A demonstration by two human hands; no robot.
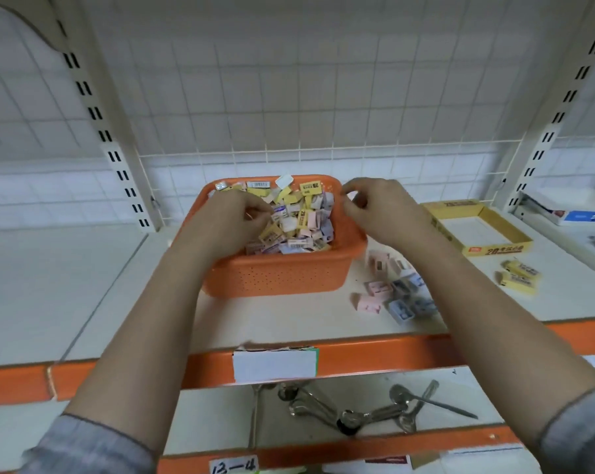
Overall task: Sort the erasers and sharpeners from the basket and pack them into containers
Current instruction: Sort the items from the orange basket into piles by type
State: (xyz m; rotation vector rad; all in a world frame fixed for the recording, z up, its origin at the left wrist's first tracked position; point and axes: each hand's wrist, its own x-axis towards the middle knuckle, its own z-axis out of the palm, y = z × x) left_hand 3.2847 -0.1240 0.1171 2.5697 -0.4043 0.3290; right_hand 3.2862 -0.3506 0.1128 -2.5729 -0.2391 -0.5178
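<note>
The sorting looks barely begun. The orange basket (279,271) sits at the centre of the frame on the white shelf (84,285) and is heaped to the rim with small wrapped pieces: yellow erasers printed "2B", pale pink and lilac blocks, and white barcode labels turned every way. Only a little has come out so far. Right of the basket, lower centre-right of the frame, lies a loose cluster of sharpeners (395,292), pink and blue-grey, partly hidden under the right forearm. Further right, near the frame's edge, two yellow erasers (518,278) lie side by side on the shelf. The yellow cardboard tray (477,227) at right of centre, printed "2B" on its front wall, appears empty, so by my judgement nothing is packed yet and nearly the whole pile is left to go through.

The left hand (227,224) is down in the left side of the heap, its fingers curled among the pieces; blur keeps me from telling whether they pinch one. The right hand (381,210) hovers above the basket's right rim, thumb and forefinger drawn close together; whether something small sits between them I cannot tell. On the lower shelf, bottom centre, lie metal spoons (368,412), no part of this job
</note>
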